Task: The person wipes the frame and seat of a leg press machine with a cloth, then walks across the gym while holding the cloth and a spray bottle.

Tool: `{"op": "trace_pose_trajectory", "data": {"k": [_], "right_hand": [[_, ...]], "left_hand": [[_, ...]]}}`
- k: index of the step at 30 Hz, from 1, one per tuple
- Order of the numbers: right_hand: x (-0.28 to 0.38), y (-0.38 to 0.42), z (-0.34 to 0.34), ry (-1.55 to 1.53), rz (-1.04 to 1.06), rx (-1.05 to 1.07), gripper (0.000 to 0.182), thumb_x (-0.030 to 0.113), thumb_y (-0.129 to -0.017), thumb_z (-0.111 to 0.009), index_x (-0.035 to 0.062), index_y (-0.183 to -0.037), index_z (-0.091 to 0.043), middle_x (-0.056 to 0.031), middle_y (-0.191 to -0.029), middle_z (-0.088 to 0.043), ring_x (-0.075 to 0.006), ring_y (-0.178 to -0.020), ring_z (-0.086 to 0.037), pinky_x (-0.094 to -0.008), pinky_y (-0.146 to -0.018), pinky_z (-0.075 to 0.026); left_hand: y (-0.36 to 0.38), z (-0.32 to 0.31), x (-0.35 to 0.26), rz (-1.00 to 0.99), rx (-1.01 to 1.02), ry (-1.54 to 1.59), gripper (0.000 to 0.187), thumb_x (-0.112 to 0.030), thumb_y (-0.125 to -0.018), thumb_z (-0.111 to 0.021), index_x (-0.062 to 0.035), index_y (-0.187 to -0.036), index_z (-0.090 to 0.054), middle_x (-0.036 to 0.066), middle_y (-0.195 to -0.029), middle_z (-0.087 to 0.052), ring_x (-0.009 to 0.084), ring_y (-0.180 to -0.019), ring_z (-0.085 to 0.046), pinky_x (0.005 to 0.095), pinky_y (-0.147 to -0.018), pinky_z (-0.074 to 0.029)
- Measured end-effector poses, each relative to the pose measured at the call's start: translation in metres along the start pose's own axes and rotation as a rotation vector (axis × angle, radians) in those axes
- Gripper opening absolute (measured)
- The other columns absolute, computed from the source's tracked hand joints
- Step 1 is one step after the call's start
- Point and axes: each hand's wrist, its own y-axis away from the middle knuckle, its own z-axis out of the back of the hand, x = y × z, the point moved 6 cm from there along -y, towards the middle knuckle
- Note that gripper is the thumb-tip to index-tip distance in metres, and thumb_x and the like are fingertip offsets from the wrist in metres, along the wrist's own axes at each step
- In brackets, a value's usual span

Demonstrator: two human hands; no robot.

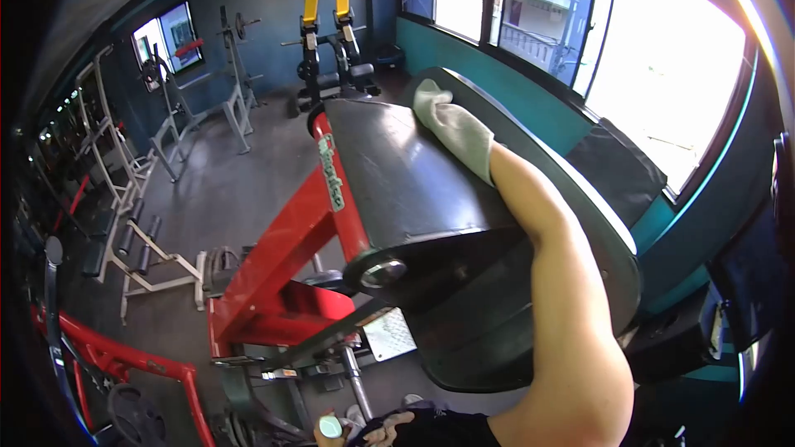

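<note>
My right arm reaches up and across the machine's black padded top point(397, 165). A pale grey-green cloth point(455, 128) covers my right hand and rests on the pad's far edge, beside a large upright black panel point(530, 136). The cloth hides the fingers, and the hand appears closed on it. At the bottom edge, my left hand point(321, 437) is partly cut off, its fingers wrapped round a bottle point(330, 426) with a pale mint top. The bottle's lower part is out of sight.
The machine's red frame point(281, 240) slopes down to the left. Another red frame point(124, 348) with a weight plate point(137, 415) stands at lower left. Grey racks point(224, 108) and a yellow-armed machine point(311, 0) stand farther back. Windows point(546, 16) line the right wall.
</note>
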Motion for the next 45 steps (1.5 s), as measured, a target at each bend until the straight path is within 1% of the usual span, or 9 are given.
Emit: {"op": "trace_pose_trajectory", "data": {"k": [7,10,15,16,21,28,37,39,45], "right_hand": [[-0.022,0.078,0.004,0.128,-0.205,0.019,0.036,0.034,-0.092,-0.056,0.0085,-0.117,-0.061,-0.0121,-0.123,-0.06,-0.0316,-0.117,-0.052,-0.0483,-0.101,-0.037],[-0.017,0.112,0.017,0.19,-0.283,0.012,0.037,0.033,-0.092,-0.056,0.0081,-0.118,-0.061,-0.0126,-0.124,-0.059,-0.0321,-0.118,-0.052,-0.0492,-0.101,-0.037],[-0.002,0.185,0.047,0.28,-0.445,0.009,0.038,0.033,-0.092,-0.055,0.0076,-0.121,-0.06,-0.0134,-0.126,-0.058,-0.033,-0.12,-0.051,-0.0508,-0.102,-0.036],[0.004,0.204,0.051,0.299,-0.482,0.02,0.039,0.033,-0.092,-0.055,0.0075,-0.121,-0.06,-0.0136,-0.126,-0.058,-0.0332,-0.12,-0.051,-0.0512,-0.102,-0.036],[0.059,0.319,0.084,0.407,-0.724,0.085,0.04,0.033,-0.092,-0.054,0.0069,-0.123,-0.059,-0.0144,-0.128,-0.057,-0.0341,-0.121,-0.05,-0.0527,-0.102,-0.036],[0.154,0.457,0.142,0.531,-1.097,0.18,0.043,0.032,-0.093,-0.053,0.0062,-0.126,-0.057,-0.0156,-0.131,-0.056,-0.0354,-0.123,-0.049,-0.055,-0.103,-0.035],[0.129,0.403,0.111,0.67,-1.338,0.049,0.046,0.032,-0.093,-0.052,0.0052,-0.13,-0.056,-0.017,-0.135,-0.055,-0.037,-0.126,-0.048,-0.0579,-0.104,-0.034],[0.116,0.368,0.076,0.712,-1.367,-0.012,0.046,0.032,-0.093,-0.052,0.005,-0.131,-0.056,-0.0174,-0.135,-0.055,-0.0374,-0.126,-0.047,-0.0585,-0.104,-0.034],[0.116,0.332,-0.012,0.778,-1.011,-0.434,0.054,0.033,-0.085,-0.057,0.0031,-0.13,-0.056,-0.0216,-0.137,-0.052,-0.0439,-0.129,-0.043,-0.0708,-0.104,-0.024]], "left_hand": [[-0.014,-0.027,-0.006,-0.097,0.125,0.002,0.062,-0.002,-0.062,-0.088,-0.0018,-0.118,-0.062,0.008,-0.099,-0.068,0.0147,-0.088,-0.063,0.029,-0.079,-0.051],[-0.025,-0.031,-0.017,-0.134,0.22,0.073,0.057,-0.007,-0.062,-0.086,-0.003,-0.115,-0.064,0.01,-0.093,-0.07,0.0198,-0.086,-0.066,0.0319,-0.079,-0.052],[-0.052,-0.034,-0.022,-0.159,0.457,0.183,0.058,0.0,-0.063,-0.084,-0.0015,-0.117,-0.063,0.008,-0.104,-0.069,0.0163,-0.095,-0.064,0.0306,-0.086,-0.05],[-0.061,-0.033,-0.016,-0.352,0.461,0.154,0.059,-0.001,-0.063,-0.084,-0.003,-0.118,-0.064,0.008,-0.104,-0.069,0.016,-0.096,-0.065,0.0304,-0.086,-0.051],[-0.086,-0.009,-0.007,-0.333,0.663,0.112,0.059,-0.005,-0.061,-0.087,-0.0077,-0.116,-0.066,0.011,-0.109,-0.069,0.0221,-0.098,-0.067,0.0331,-0.087,-0.051],[-0.103,0.029,0.016,-0.455,0.824,-0.014,0.063,-0.01,-0.062,-0.09,-0.0065,-0.119,-0.064,0.007,-0.1,-0.069,0.0172,-0.094,-0.066,0.0314,-0.083,-0.052],[-0.108,0.049,0.04,-0.589,0.761,-0.04,0.061,-0.016,-0.062,-0.091,-0.0088,-0.117,-0.065,0.006,-0.099,-0.068,0.0182,-0.09,-0.066,0.0324,-0.08,-0.053],[-0.106,0.054,0.039,-0.445,0.767,-0.011,0.06,-0.013,-0.061,-0.089,-0.0094,-0.117,-0.066,0.007,-0.1,-0.069,0.0214,-0.091,-0.065,0.0339,-0.082,-0.051],[-0.095,0.054,0.027,-0.395,0.728,0.007,0.057,-0.01,-0.062,-0.084,-0.0089,-0.115,-0.066,0.01,-0.1,-0.071,0.0259,-0.092,-0.064,0.0364,-0.084,-0.051]]}}
